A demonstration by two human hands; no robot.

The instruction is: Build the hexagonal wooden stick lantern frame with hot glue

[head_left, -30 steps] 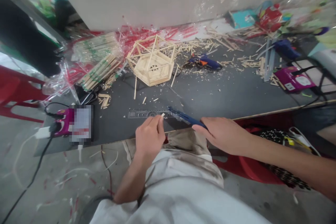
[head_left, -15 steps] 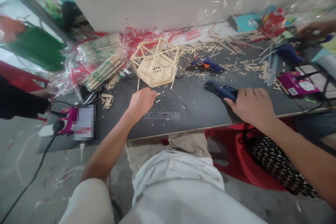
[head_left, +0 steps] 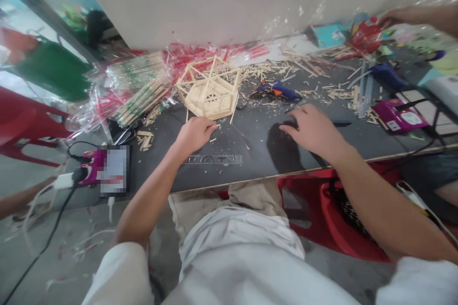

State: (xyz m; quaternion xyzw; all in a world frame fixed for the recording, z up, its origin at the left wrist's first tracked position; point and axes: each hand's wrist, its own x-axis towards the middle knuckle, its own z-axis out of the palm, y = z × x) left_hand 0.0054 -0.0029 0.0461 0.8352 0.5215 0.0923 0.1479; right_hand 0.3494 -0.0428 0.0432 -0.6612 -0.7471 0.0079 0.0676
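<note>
My left hand (head_left: 196, 134) is closed in a pinch at the near side of the hexagonal wooden stick frame (head_left: 211, 97). A small pale piece of wooden stick (head_left: 218, 126) pokes out from its fingertips. To the right, my right hand (head_left: 309, 128) hovers over the dark tabletop with thumb and fingers apart, holding nothing. Beside and beneath it, parts of a dark tool (head_left: 342, 124) show; the hand hides the rest. A clear plastic ruler (head_left: 214, 158) lies in front of my left hand. The blue glue gun (head_left: 281, 90) rests beyond my right hand.
Bundled sticks (head_left: 143, 100) and plastic wrap lie at the left. Stick offcuts (head_left: 268, 74) are scattered along the back. Purple power strips (head_left: 399, 114) with cables sit at both sides, a phone (head_left: 113, 171) at the left one. Another person's hand (head_left: 391, 16) reaches in at the upper right.
My right hand has let go of the dark blue hand tool and moved left, its fingers opening. My left hand keeps its pinch. The other person's hand at the right has shifted further in.
</note>
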